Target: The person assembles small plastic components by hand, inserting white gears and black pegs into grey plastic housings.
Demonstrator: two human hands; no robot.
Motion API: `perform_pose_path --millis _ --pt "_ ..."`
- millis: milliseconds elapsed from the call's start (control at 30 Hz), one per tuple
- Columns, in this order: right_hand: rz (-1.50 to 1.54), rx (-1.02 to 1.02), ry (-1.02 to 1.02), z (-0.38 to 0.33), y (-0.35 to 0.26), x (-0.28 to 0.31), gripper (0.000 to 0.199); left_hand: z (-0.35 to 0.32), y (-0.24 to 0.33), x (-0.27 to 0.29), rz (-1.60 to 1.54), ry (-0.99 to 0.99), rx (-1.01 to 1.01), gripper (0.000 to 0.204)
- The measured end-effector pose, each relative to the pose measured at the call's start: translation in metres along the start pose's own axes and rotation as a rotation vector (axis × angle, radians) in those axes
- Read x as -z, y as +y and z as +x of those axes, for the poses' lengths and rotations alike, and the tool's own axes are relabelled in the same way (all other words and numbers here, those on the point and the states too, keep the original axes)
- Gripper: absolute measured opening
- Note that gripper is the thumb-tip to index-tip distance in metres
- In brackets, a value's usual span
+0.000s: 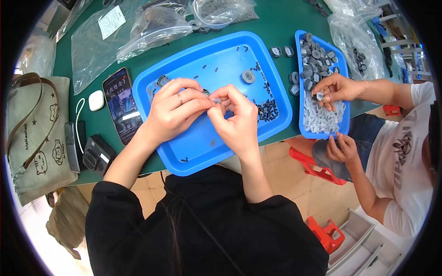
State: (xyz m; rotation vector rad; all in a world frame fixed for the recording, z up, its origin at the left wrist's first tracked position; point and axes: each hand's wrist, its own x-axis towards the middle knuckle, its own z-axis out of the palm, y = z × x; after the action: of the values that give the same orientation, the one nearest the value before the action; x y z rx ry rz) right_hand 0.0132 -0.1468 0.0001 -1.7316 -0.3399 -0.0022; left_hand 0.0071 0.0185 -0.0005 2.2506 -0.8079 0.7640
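Over the large blue tray [186, 149] my two hands meet, fingertips pressed together. My left hand [175, 112], with a ring on one finger, is closed around a small round dark part [206, 92], mostly hidden by the fingers. A small pale plastic piece [216, 100] shows at the fingertips of my right hand [235, 122], which is closed in a pinch. A grey round part [248, 77] lies in the tray to the right of my hands. Many tiny black pieces [268, 110] are heaped along the tray's right side. Another round part [162, 81] sits near its left wall.
At right, a co-worker's hand [338, 88] holds a small part over a smaller blue tray [301, 126] of grey round parts and pale pieces. Left are a phone [123, 106], white case [96, 100], small black device [99, 154] and canvas bag [43, 133]. Plastic bags [159, 32] lie behind.
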Motion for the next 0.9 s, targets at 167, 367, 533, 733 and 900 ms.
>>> perform_pose_path --millis 167,367,533,733,900 --pt "0.0 -0.054 -0.021 0.0003 0.0009 0.001 0.01 0.003 0.0039 0.0016 0.015 -0.013 -0.012 0.024" --pt "-0.005 -0.085 -0.031 0.0013 -0.003 0.0011 0.008 0.0013 0.003 0.0012 0.04 -0.022 -0.033 0.02" --pt "-0.025 -0.072 -0.055 -0.0002 -0.0033 0.0005 0.011 0.0016 0.0047 0.0026 0.052 -0.022 -0.035 0.021" --pt "0.141 -0.113 -0.067 -0.0007 0.0017 -0.0023 0.01 0.0051 0.001 0.0057 0.036 0.014 0.037 0.024" --pt "-0.03 -0.065 -0.033 -0.0001 -0.003 -0.0028 0.007 0.0023 0.0005 0.0023 -0.068 -0.015 0.117 0.026"
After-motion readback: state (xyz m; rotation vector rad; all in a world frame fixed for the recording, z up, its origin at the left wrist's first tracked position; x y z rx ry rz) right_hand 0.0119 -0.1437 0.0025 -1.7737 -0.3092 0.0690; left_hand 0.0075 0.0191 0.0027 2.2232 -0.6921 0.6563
